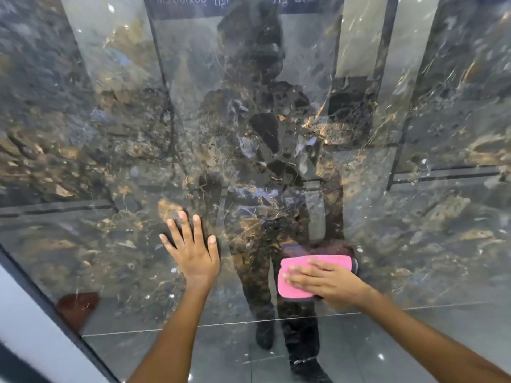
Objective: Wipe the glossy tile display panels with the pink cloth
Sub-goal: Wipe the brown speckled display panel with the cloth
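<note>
- Right hand [329, 283] lies flat on the pink cloth [304, 275], fingers straight and pointing toward 9 o'clock, and it presses the cloth against the tile panel [414, 244]. No finger curls around the cloth; the palm and fingers only cover its lower right part.
- The cloth is folded into a rounded rectangle. Its long axis runs nearly level, from 9 o'clock to 3 o'clock, with a slight rise toward the right end. The left end curves downward under the fingertips. A dark edge shows at the right end of the cloth; I cannot tell what it is.
- The cloth sits in the lower middle of the view, at about 5 o'clock from the centre, low on the panel and a little above a thin pale line [249, 322] that crosses the glossy surface.
- Left hand [190, 250] is at 9 o'clock from the cloth, apart from it. It is open, fingers spread and pointing to 12 o'clock, with the palm flat on the same panel. It holds nothing.
- Both forearms come in from the bottom edge, at 6 and 4 o'clock.
- The panel is dark glossy marble with gold and brown veins. It mirrors a standing person as a dark shape [262, 134] in the middle.
- At 12 o'clock a blue strip [221, 4] with mirrored white letters is reflected.
- At 8 o'clock a dark frame edge [55, 313] and a pale wall [22, 327] run diagonally.
</note>
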`<state>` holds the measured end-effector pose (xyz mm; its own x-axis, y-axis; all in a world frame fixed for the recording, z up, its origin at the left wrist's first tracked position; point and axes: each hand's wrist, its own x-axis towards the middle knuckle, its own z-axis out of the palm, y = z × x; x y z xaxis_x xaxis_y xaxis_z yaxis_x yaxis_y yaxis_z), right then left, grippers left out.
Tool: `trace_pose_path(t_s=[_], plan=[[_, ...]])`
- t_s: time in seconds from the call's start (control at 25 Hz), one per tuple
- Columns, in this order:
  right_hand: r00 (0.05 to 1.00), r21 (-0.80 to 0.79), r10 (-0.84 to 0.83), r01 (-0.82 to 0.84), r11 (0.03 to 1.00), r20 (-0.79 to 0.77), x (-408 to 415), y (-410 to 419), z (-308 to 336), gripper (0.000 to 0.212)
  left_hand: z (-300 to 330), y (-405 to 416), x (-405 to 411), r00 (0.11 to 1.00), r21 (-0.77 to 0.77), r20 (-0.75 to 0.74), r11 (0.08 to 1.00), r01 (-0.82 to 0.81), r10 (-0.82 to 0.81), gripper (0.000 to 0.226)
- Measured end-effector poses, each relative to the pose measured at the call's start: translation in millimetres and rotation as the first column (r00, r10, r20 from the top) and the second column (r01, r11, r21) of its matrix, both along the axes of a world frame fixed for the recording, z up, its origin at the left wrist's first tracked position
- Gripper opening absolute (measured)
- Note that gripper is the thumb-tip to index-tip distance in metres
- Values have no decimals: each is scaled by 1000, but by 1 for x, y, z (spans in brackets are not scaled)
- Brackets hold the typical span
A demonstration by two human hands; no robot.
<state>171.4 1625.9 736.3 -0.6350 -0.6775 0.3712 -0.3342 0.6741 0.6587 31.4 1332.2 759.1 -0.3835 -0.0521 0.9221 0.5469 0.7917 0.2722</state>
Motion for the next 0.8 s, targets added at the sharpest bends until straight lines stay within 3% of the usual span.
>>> trace_pose_path(t_s=[0.04, 0.12, 0.2, 0.28, 0.32, 0.36, 0.44, 0.48, 0.52, 0.56, 0.64, 0.72, 0.8], plan=[[997, -14, 67, -67, 998, -24, -2, 0, 15, 117, -2, 0, -1, 1000, 6, -17, 1000, 8, -8, 57], [972, -335, 107, -174, 926, -210, -10, 0, 78, 99, -3, 0, -3, 999, 13, -38, 1000, 15, -15, 57], [880, -660, -39, -325, 678, -474, -20, -1, 146, 73, -3, 0, -5, 999, 1, -49, 1000, -3, 3, 58], [795, -731, -190, -397, 555, -576, -35, -21, 159, 63, -5, 0, -7, 998, -14, -66, 1000, -20, 19, 59], [804, -702, -161, -379, 603, -573, -41, -37, 141, 65, -5, -1, -7, 997, -20, -70, 1000, -19, 18, 59], [860, -621, -53, -322, 715, -507, -44, -51, 108, 70, -5, -2, -7, 998, -25, -68, 1000, -16, 15, 60], [974, -239, 136, -178, 954, -182, -38, -71, 22, 83, -3, -2, -7, 998, -28, -55, 1000, -8, 6, 61], [990, -42, 134, -136, 990, -49, -28, -67, -7, 83, -3, -2, -7, 999, -25, -54, 1000, 0, -1, 61], [993, 32, 117, -118, 992, 32, -20, -57, -18, 81, -5, -2, -8, 998, -24, -59, 1000, 6, -7, 61], [991, -11, 133, -133, 991, 25, -16, -46, -11, 82, -7, -2, -8, 997, -26, -73, 1000, 3, -5, 61], [976, -236, 136, -174, 956, -169, -20, -34, 40, 81, -7, -2, -8, 996, -36, -90, 999, -22, 18, 62], [904, -509, 18, -256, 822, -426, -31, -40, 111, 58, -6, -2, -6, 995, -48, -92, 998, -29, 25, 64], [838, -641, -156, -266, 720, -523, -51, -63, 138, 51, -7, -2, -5, 994, -59, -106, 997, -45, 38, 65]])
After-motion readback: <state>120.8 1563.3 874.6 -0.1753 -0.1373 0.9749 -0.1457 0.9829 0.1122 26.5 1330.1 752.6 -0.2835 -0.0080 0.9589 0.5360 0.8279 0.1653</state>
